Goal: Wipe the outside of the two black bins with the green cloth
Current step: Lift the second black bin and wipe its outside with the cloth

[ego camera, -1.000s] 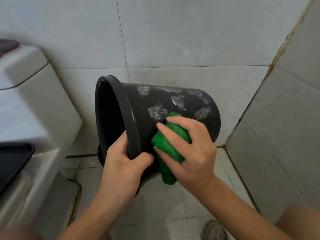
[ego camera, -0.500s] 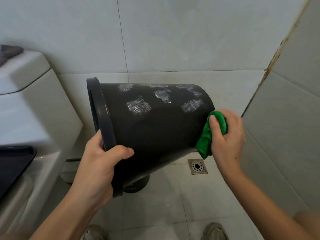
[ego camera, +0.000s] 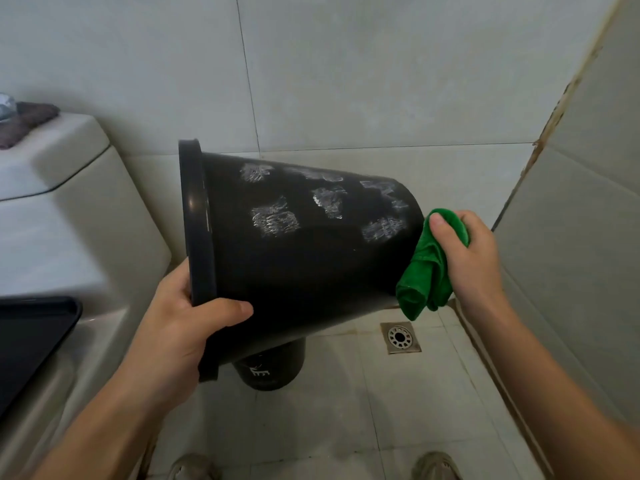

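two hands (ego camera: 180,327) hold the black bin (ego camera: 304,258) between them, green cloth (ego camera: 426,275) at its base.

Second bin (ego camera: 270,370) mostly hidden beneath held bin (ego camera: 298,258); its white marking unreadable.

We see the left hand (ego camera: 180,327) gripping the bin (ego camera: 304,258) rim; the right hand (ego camera: 467,258) presses the cloth (ego camera: 424,282) on its base.
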